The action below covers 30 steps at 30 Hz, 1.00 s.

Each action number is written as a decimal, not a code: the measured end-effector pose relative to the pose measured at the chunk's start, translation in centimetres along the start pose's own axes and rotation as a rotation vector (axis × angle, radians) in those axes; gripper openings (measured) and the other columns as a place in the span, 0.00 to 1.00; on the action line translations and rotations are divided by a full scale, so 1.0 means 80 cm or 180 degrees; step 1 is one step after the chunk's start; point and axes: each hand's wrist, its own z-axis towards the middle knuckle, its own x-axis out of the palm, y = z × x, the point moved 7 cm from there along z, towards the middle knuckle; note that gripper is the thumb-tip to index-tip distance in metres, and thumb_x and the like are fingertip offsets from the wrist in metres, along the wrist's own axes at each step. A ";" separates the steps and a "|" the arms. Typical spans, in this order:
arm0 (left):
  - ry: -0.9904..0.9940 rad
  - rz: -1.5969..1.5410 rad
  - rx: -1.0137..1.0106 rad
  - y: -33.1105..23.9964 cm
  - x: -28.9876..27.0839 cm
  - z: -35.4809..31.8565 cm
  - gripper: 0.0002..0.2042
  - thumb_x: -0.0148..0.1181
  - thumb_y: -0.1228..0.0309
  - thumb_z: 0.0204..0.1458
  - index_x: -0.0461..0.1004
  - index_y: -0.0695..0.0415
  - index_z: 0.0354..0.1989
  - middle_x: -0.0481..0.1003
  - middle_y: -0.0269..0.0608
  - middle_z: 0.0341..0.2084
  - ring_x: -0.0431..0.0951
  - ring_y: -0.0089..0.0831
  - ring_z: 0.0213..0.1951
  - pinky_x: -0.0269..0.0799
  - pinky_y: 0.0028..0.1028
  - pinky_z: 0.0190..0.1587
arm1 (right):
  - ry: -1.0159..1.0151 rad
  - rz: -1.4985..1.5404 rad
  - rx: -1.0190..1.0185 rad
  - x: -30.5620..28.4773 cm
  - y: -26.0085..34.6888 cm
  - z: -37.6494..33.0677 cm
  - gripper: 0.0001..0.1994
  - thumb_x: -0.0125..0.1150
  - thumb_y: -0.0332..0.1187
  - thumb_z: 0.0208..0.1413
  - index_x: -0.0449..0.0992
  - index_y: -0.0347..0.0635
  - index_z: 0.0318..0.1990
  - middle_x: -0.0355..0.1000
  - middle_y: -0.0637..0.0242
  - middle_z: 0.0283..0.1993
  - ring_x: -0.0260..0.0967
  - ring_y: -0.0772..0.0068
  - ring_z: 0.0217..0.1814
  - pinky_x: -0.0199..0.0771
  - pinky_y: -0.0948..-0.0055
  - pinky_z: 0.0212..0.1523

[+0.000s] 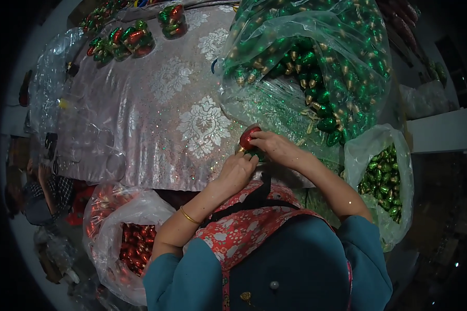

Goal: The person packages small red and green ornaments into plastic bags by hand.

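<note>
At the table's near edge, my two hands are close together around a small cluster of shiny ornaments. My right hand (276, 147) has its fingers closed on a red bulb-shaped ornament (249, 137), which seems to sit in a clear container. My left hand (237, 171) is curled just below it, fingertips against the same cluster, where a bit of gold and green shows. Exactly what the left fingers grip is hidden. A gold bangle (189, 215) circles my left wrist.
A large clear bag of green ornaments (321, 90) lies open at the far right. Filled clear containers (172, 23) stand at the back left. A bag of red ornaments (137, 249) is at my left, a bag of green ones (381, 181) at my right. Another person (49, 192) sits far left.
</note>
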 end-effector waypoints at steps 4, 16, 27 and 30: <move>0.0060 -0.0032 -0.0084 0.000 -0.002 -0.001 0.09 0.55 0.77 0.40 0.67 0.61 0.32 0.72 0.49 0.26 0.72 0.47 0.35 0.70 0.40 0.34 | 0.0156 0.0090 -0.0142 0.010 0.000 0.000 0.15 0.49 0.27 0.50 0.72 0.38 0.47 0.60 0.55 0.60 0.58 0.54 0.61 0.64 0.66 0.57; -0.0246 0.0331 -0.0343 -0.016 -0.029 0.012 0.22 0.61 0.67 0.44 0.68 0.60 0.48 0.68 0.49 0.46 0.66 0.44 0.50 0.57 0.48 0.53 | -0.0728 0.1371 0.0653 -0.120 -0.080 -0.032 0.09 0.51 0.28 0.56 0.73 0.36 0.42 0.75 0.57 0.36 0.74 0.60 0.38 0.72 0.68 0.39; -0.0181 0.0041 -0.0650 -0.006 -0.029 0.004 0.26 0.63 0.61 0.44 0.67 0.59 0.52 0.64 0.48 0.54 0.60 0.45 0.58 0.49 0.53 0.59 | -0.2624 -0.0934 0.0853 -0.153 -0.308 0.051 0.18 0.58 0.32 0.49 0.68 0.40 0.48 0.68 0.53 0.39 0.66 0.47 0.40 0.68 0.57 0.43; -0.0137 0.0005 -0.0629 -0.005 -0.025 0.012 0.26 0.61 0.59 0.46 0.66 0.58 0.53 0.62 0.49 0.56 0.58 0.46 0.60 0.47 0.56 0.59 | -0.2592 -0.1570 0.1011 -0.171 -0.299 0.099 0.19 0.59 0.32 0.48 0.67 0.41 0.48 0.65 0.54 0.39 0.66 0.50 0.39 0.71 0.58 0.37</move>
